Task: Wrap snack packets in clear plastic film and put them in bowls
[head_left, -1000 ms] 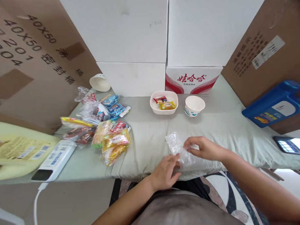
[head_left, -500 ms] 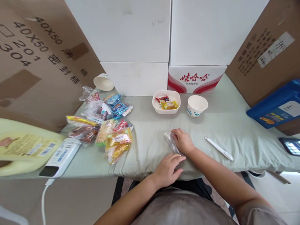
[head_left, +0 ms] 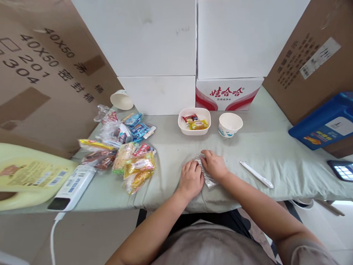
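A crinkled clear plastic wrapper (head_left: pixel 209 182) lies on the cloth near the front edge, partly covered by both hands. My right hand (head_left: pixel 215 165) is closed on its upper right part, with the fingers bent over the plastic. From the left, my left hand (head_left: pixel 191 178) rests against the other side, its fingers curled at the wrapper's edge. Beyond them stands a white tray (head_left: pixel 180 127) holding a red snack packet (head_left: pixel 190 118) and a yellow one (head_left: pixel 198 124). Beside the tray is a white paper bowl (head_left: pixel 230 123).
Several snack packets (head_left: pixel 139 166) are heaped on the left, near a power strip (head_left: pixel 73 187) and a yellow jug (head_left: pixel 27 177). A white utility knife (head_left: pixel 256 174) lies right of my hands. Further right are a blue bottle (head_left: pixel 324 122) and a phone (head_left: pixel 344 171). Boxes (head_left: pixel 157 95) wall the back.
My left hand has moved up and left from the front edge to the wrapper's left side. The right hand stays on the wrapper. The view has shifted slightly.
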`<act>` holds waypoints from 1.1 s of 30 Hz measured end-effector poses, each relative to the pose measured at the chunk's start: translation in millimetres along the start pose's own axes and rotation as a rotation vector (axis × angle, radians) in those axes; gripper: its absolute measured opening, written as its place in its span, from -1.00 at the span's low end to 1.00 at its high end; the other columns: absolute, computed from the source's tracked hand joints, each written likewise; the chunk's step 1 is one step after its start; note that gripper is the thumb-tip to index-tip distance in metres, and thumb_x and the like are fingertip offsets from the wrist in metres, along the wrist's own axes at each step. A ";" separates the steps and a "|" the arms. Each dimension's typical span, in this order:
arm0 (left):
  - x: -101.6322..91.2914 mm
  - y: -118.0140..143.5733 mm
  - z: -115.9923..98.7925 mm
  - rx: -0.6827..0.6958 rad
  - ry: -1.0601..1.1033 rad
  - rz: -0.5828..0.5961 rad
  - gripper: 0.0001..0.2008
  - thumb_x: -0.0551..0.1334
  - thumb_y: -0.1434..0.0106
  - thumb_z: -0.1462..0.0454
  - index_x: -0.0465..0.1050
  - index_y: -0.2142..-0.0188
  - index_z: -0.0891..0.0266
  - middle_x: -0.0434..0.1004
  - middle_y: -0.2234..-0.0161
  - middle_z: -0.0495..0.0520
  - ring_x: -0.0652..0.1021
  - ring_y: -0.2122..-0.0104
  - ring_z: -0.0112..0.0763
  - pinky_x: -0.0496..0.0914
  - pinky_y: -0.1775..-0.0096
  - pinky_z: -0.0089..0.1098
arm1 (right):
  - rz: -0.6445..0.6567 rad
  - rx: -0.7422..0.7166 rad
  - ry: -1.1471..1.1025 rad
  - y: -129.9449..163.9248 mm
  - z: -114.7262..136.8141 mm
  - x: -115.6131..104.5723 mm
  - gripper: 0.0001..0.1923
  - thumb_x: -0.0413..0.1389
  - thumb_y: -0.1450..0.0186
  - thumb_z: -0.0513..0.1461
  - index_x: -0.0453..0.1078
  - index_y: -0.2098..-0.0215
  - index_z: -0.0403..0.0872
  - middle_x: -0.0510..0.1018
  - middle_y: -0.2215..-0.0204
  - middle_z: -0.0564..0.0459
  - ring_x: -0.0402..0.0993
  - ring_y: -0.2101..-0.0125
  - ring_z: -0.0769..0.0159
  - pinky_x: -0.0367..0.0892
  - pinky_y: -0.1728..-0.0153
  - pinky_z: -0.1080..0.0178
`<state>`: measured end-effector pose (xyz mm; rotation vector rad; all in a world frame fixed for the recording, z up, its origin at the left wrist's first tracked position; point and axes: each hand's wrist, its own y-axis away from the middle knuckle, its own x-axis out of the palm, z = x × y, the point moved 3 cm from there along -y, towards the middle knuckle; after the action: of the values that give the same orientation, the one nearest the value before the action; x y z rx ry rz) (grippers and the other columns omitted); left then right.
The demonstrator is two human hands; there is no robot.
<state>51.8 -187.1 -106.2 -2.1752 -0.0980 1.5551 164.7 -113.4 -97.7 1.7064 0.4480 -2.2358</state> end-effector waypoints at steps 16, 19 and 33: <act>2.6 3.8 9.8 -0.089 0.107 0.025 -0.74 0.04 -0.32 0.39 0.44 0.09 0.25 0.45 0.09 0.18 0.39 0.07 -0.16 0.31 0.01 -0.11 | -0.036 -0.504 0.047 78.4 -4.3 11.3 -0.04 -0.06 -0.29 0.23 -0.03 -0.35 -0.33 0.04 -0.33 -0.34 -0.24 -0.35 -0.09 -0.10 -0.26 -0.19; -2.0 2.9 6.0 -0.056 0.106 0.057 -0.72 0.12 -0.34 0.26 0.43 -0.02 0.17 0.41 0.10 0.17 0.37 0.08 -0.15 0.31 0.02 -0.09 | -0.042 -0.505 0.036 110.1 -6.0 5.0 -0.13 0.06 -0.30 0.09 -0.05 -0.35 -0.30 0.09 -0.31 -0.30 -0.20 -0.35 -0.04 -0.03 -0.26 -0.15; 5.0 6.9 6.2 0.076 0.281 0.136 -0.61 0.08 -0.31 0.37 0.30 -0.14 0.21 0.46 0.05 0.15 0.34 0.00 -0.18 0.30 -0.05 -0.09 | -0.239 -0.326 -0.361 103.1 -0.2 -35.1 -0.79 -0.09 -0.42 -0.27 0.39 0.16 -0.05 0.55 0.27 -0.03 0.45 0.20 0.24 0.33 0.16 0.16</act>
<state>46.5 -189.7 -115.0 -2.3553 0.1989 1.2815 216.3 -205.5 -70.8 1.1086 0.9044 -2.4016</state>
